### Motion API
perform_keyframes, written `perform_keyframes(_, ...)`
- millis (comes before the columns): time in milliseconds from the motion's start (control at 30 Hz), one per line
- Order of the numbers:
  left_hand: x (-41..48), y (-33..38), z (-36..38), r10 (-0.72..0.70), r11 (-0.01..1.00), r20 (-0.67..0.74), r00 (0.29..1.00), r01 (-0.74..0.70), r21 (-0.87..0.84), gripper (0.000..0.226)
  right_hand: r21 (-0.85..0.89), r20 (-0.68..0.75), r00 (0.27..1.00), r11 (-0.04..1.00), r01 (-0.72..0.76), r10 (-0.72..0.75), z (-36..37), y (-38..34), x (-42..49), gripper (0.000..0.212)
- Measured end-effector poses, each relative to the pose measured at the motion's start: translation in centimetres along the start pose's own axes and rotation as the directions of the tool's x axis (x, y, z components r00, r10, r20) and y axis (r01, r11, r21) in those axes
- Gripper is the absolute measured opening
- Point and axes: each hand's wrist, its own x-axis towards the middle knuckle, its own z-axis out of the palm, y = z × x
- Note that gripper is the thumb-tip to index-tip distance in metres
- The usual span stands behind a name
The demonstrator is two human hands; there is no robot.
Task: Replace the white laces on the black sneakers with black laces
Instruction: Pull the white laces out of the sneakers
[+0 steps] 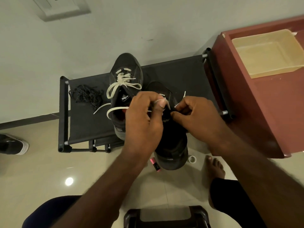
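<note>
My left hand [144,117] and right hand [197,116] each pinch the white lace [184,94] atop the near sneaker [172,148], which points toe-away on the table [82,127], directly beneath them. The black laces [87,96] lie heaped left of that sneaker, nearer my left hand.

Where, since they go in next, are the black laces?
In the head view, the black laces lie heaped on the left end of the dark fabric shelf, just left of the white-laced sneaker.
</note>
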Motion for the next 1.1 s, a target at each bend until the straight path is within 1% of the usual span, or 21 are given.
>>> perform_keyframes(67,0.3,0.4,-0.1,-0.195,0.946,-0.067,0.978,0.17,-0.276,0.009,-0.003,0.004,1.0,1.0,-0.01,0.01,0.0,-0.1,0.0,0.01)
perform_keyframes(100,0.4,0.4,-0.2,-0.252,0.91,-0.102,0.962,0.2,-0.362,0.011,0.0,0.007,1.0,1.0,-0.012,0.012,0.0,-0.1,0.0,0.009)
perform_keyframes(133,0.5,0.3,-0.3,-0.247,0.914,-0.142,0.959,0.182,-0.362,0.014,0.004,0.01,1.0,1.0,-0.013,0.013,0.0,-0.2,0.1,0.009)
perform_keyframes(200,0.8,-0.1,-0.6,-0.087,0.985,-0.165,0.982,0.061,-0.159,0.015,-0.002,0.014,1.0,1.0,-0.012,0.012,0.0,-0.2,0.1,0.009)
perform_keyframes(267,0.6,-0.7,-0.5,0.099,0.991,-0.015,0.995,-0.097,0.094,0.016,-0.01,0.017,1.0,1.0,-0.011,0.011,0.0,-0.2,0.0,0.01)
perform_keyframes(300,0.4,-1.1,-0.2,0.122,0.972,0.084,0.989,-0.136,0.191,0.019,-0.006,0.016,1.0,1.0,-0.009,0.009,0.0,-0.2,0.0,0.011)
perform_keyframes(367,-0.1,-1.4,0.3,0.061,0.93,0.213,0.975,-0.133,0.342,0.02,0.005,0.016,1.0,1.0,-0.003,0.002,0.0,-0.3,0.0,0.011)
perform_keyframes(467,-0.2,-1.4,0.6,0.014,0.897,0.23,0.973,-0.114,0.428,0.011,0.012,0.015,1.0,1.0,0.006,-0.006,0.0,-0.2,0.1,0.011)
perform_keyframes(533,-0.1,-1.2,0.3,0.043,0.923,0.201,0.979,-0.116,0.367,0.008,-0.003,0.012,1.0,1.0,0.009,-0.009,0.0,-0.2,0.1,0.011)
perform_keyframes(633,0.3,-0.1,-0.4,0.019,0.998,0.045,0.999,-0.021,0.06,0.006,-0.012,0.013,1.0,1.0,-0.001,0.001,-0.1,-0.1,0.1,0.011)
perform_keyframes(733,0.6,1.0,-0.6,-0.092,0.973,-0.115,0.989,0.065,-0.221,0.009,-0.008,0.024,1.0,1.0,-0.016,0.016,0.0,-0.1,0.1,0.011)
perform_keyframes(767,0.6,1.1,-0.7,-0.117,0.958,-0.144,0.983,0.073,-0.278,0.012,-0.007,0.022,1.0,1.0,-0.016,0.016,0.0,-0.1,0.1,0.011)
perform_keyframes(800,0.7,1.1,-0.7,-0.114,0.957,-0.169,0.979,0.062,-0.282,0.015,-0.011,0.018,1.0,1.0,-0.013,0.014,0.0,-0.1,0.2,0.011)
perform_keyframes(833,0.7,1.0,-0.8,-0.069,0.973,-0.191,0.979,0.024,-0.228,0.017,-0.016,0.017,1.0,1.0,-0.014,0.014,0.0,-0.1,0.2,0.012)
perform_keyframes(867,0.7,0.9,-0.8,0.017,0.991,-0.188,0.982,-0.041,-0.127,0.018,-0.014,0.02,1.0,1.0,-0.018,0.018,0.0,-0.1,0.2,0.012)
perform_keyframes(900,0.6,0.6,-0.7,0.119,0.993,-0.143,0.982,-0.121,-0.004,0.019,-0.007,0.024,0.999,1.0,-0.023,0.024,0.0,-0.1,0.2,0.012)
perform_keyframes(933,0.5,0.3,-0.6,0.186,0.977,-0.049,0.981,-0.18,0.114,0.019,0.003,0.027,0.999,1.0,-0.028,0.028,0.0,-0.1,0.3,0.013)
perform_keyframes(967,0.4,0.0,-0.3,0.184,0.954,0.067,0.981,-0.194,0.23,0.021,0.011,0.027,0.999,0.999,-0.03,0.03,0.0,-0.1,0.3,0.014)
perform_keyframes(1000,0.1,-0.2,0.1,0.124,0.928,0.163,0.979,-0.172,0.33,0.024,0.02,0.026,0.999,0.999,-0.029,0.029,0.0,-0.1,0.2,0.015)
perform_keyframes(1067,-0.3,-0.7,0.6,0.009,0.888,0.234,0.972,-0.116,0.445,0.021,0.044,0.028,0.999,0.999,-0.025,0.024,0.0,-0.2,0.1,0.017)
perform_keyframes(1100,-0.4,-0.9,0.7,-0.002,0.878,0.24,0.971,-0.113,0.465,0.017,0.054,0.028,0.999,0.998,-0.024,0.022,0.0,-0.3,0.0,0.018)
